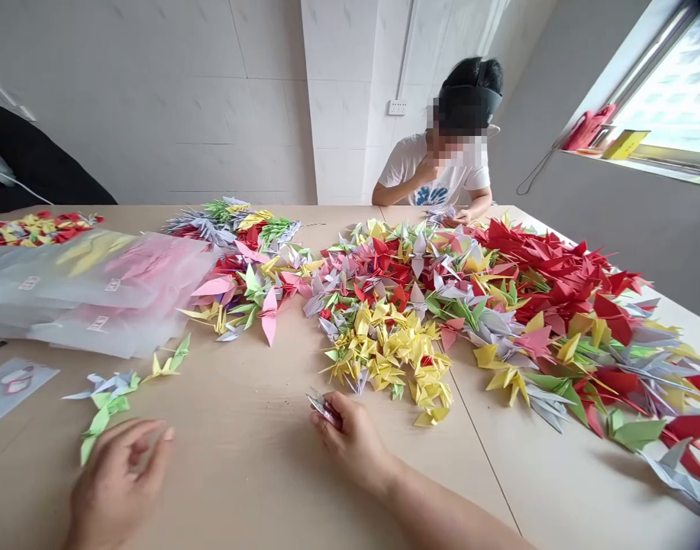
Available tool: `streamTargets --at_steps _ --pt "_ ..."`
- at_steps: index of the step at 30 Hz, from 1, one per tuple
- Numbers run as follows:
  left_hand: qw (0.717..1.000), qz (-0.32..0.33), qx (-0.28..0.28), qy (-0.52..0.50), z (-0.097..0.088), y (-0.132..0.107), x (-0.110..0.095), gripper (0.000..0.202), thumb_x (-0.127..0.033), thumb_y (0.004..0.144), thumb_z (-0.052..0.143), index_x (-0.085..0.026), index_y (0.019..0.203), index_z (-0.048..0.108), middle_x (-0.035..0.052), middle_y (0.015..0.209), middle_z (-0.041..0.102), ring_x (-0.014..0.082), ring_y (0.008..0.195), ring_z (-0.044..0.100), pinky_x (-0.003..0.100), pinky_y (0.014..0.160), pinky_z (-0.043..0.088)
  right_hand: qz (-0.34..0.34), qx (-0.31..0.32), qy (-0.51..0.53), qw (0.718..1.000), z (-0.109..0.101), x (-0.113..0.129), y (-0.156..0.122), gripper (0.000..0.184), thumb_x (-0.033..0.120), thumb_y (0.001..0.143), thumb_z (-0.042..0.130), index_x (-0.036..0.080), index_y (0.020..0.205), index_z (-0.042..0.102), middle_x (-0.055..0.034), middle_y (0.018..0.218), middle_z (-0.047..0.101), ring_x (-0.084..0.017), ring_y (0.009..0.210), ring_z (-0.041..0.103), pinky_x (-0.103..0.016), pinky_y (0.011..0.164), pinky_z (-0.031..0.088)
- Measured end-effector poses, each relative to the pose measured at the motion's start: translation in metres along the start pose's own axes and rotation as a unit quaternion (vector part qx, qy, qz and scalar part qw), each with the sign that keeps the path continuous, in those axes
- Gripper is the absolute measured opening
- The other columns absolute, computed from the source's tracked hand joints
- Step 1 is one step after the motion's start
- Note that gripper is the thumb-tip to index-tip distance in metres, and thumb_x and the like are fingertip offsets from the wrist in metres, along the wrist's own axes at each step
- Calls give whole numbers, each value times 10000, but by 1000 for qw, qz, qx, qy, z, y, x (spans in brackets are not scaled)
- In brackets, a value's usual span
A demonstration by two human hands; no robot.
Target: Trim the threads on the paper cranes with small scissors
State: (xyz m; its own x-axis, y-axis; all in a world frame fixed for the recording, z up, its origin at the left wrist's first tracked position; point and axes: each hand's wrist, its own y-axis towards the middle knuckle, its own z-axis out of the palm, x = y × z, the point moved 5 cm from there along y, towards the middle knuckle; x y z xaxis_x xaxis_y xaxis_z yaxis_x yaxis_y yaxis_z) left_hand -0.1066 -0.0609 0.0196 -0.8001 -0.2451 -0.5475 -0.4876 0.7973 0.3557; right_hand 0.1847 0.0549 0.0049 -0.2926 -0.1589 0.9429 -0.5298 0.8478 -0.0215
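My right hand (353, 435) is closed around a small metal clipper (325, 410), its tips pointing up and left above the bare tabletop. My left hand (120, 477) is at the lower left, thumb and forefinger brought together; whatever lies between them is too small to see. Just beyond its knuckles is a short line of folded paper cranes: green ones (101, 420), a pale blue one (106, 382) and a yellow one (162, 368). Yellow paper cranes (392, 347) lie in a heap beyond my right hand.
Red cranes (556, 263) and mixed ones are heaped along the right. Frosted plastic bags (120, 305) lie left, near a printed card (16, 388). Crane bundles (229, 221) lie farther back. Across the table (229, 428) sits a person (435, 164) handling pale paper.
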Motion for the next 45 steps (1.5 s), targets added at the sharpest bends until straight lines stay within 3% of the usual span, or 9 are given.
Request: streamTargets --at_steps 1,3,7,12,17,26,37,41,45 --pt "997 70 -18 18 8 3 -22 249 -284 712 618 -278 922 483 17 897 529 229 717 554 370 704 466 -2 -7 -6 1000 -2 1 -2 201 236 826 497 194 653 405 57 549 398 -93 508 355 -213 475 265" --pt "985 168 30 14 34 12 -57 239 -258 761 588 -279 978 490 36 973 552 214 743 583 360 762 477 -5 -21 -16 1000 -5 1 -5 192 218 820 498 191 648 417 52 567 391 -97 525 353 -216 492 272" --pt "951 274 121 -76 89 37 -103 274 -256 821 520 -228 1091 490 90 1102 571 246 1006 572 369 859 480 -1 -33 -17 999 -9 -1 -7 118 199 853 444 178 753 502 17 638 493 -108 558 440 -212 531 342" --pt "941 283 136 -129 138 66 -135 278 -275 869 450 -201 1137 466 92 1103 584 214 1030 573 356 861 498 3 -21 6 1000 -5 -3 -6 248 323 929 351 163 862 529 -6 671 542 -94 500 467 -200 490 380" --pt "943 274 137 -127 159 82 -149 348 -309 882 439 -196 1211 440 122 1171 576 260 1126 520 455 935 437 3 -7 16 1000 -4 -1 -5 298 363 935 349 147 859 539 -8 650 529 -95 494 462 -201 477 389" --pt "934 266 187 -150 179 97 -169 396 -342 882 437 -176 1240 474 128 1254 558 243 1179 496 430 986 406 17 15 7 1000 -3 -8 -5 319 375 939 354 146 926 576 -50 741 598 -108 547 491 -203 508 405" --pt "913 165 268 -261 168 96 -163 273 -333 886 426 -192 1025 615 72 1009 671 184 936 627 304 797 519 44 31 43 998 -5 -8 6 434 500 904 356 128 812 560 -14 601 495 -98 491 439 -198 464 360" --pt "896 116 296 -309 157 94 -166 207 -333 845 504 -209 956 627 52 1001 660 189 952 607 308 818 501 59 0 82 995 -9 -4 5 453 517 907 339 120 883 555 -50 679 560 -89 485 448 -193 452 369" --pt "879 97 297 -361 128 94 -174 146 -270 826 550 -239 965 584 17 971 654 164 947 607 296 858 478 34 -71 61 995 -28 25 9 366 444 920 384 145 850 585 -36 693 567 -82 502 437 -183 460 374"
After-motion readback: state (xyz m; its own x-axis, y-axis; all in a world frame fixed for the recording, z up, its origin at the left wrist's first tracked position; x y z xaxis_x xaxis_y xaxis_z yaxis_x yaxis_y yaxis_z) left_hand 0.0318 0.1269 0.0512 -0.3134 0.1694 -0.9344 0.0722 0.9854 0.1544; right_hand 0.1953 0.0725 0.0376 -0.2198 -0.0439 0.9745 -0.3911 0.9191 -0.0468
